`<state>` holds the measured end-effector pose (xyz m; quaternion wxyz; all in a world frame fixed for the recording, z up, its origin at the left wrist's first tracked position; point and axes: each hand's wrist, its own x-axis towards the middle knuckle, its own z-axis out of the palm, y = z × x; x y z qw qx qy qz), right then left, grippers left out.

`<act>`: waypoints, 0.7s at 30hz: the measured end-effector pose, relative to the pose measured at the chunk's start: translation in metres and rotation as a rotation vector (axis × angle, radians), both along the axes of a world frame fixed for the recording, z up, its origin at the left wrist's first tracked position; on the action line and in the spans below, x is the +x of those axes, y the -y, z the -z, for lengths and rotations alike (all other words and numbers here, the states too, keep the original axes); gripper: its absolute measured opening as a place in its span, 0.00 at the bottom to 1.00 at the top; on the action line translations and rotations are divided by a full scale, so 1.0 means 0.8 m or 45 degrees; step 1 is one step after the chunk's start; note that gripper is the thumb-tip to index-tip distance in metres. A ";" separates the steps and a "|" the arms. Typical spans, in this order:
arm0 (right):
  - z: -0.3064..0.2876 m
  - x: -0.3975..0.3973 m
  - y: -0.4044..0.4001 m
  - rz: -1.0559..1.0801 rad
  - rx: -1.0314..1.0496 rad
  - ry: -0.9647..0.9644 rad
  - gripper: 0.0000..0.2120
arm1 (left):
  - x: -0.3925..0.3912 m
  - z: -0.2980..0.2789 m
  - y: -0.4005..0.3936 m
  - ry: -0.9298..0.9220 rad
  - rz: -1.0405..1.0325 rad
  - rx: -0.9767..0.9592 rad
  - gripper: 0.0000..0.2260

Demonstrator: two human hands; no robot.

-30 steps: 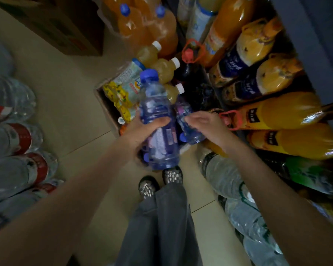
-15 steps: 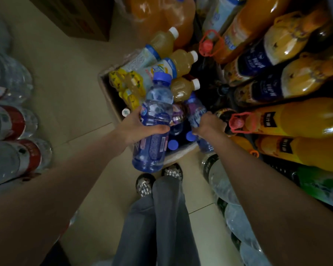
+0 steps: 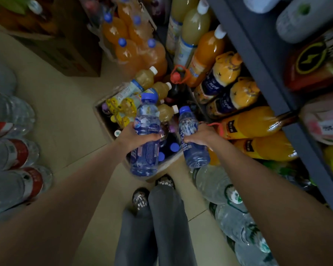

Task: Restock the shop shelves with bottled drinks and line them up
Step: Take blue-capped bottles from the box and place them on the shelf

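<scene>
Two blue bottles, left hand (image 3: 135,138) grip wrapping one (image 3: 145,143), right hand (image 3: 199,137) grip wrapping other (image 3: 192,139), above box (image 3: 102,120).

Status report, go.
Left hand grips one blue-capped bottle. Right hand grips another. Both above the open carton. Nothing blocking.

bare forearms (image 3: 65,198), grey trousers (image 3: 161,227), patterned shoes (image 3: 140,197)

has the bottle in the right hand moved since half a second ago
Yes. The right hand has lifted its blue bottle up out of the cardboard box; earlier it was down among the box's bottles.
</scene>
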<state>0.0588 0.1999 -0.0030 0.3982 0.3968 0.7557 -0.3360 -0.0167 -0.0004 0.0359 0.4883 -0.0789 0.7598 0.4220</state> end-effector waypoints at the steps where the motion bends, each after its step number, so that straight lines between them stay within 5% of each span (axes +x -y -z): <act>1: 0.000 0.000 0.000 -0.004 0.020 -0.006 0.33 | 0.002 0.004 0.004 -0.008 0.021 -0.032 0.23; 6: -0.032 0.014 -0.006 0.046 -0.015 -0.036 0.33 | 0.009 -0.015 0.021 -0.046 0.170 -0.109 0.42; 11: -0.145 0.042 -0.020 0.204 -0.101 -0.212 0.25 | 0.008 -0.123 0.010 -0.180 0.369 0.003 0.13; 14: -0.245 0.079 -0.025 0.256 -0.081 -0.401 0.29 | 0.020 -0.209 -0.003 -0.297 0.443 0.130 0.13; 16: -0.327 0.118 -0.021 0.290 -0.053 -0.586 0.20 | 0.040 -0.277 -0.012 -0.363 0.511 0.211 0.14; 21: -0.548 0.250 0.000 0.454 0.004 -1.008 0.18 | 0.126 -0.470 -0.043 -0.495 0.641 0.527 0.15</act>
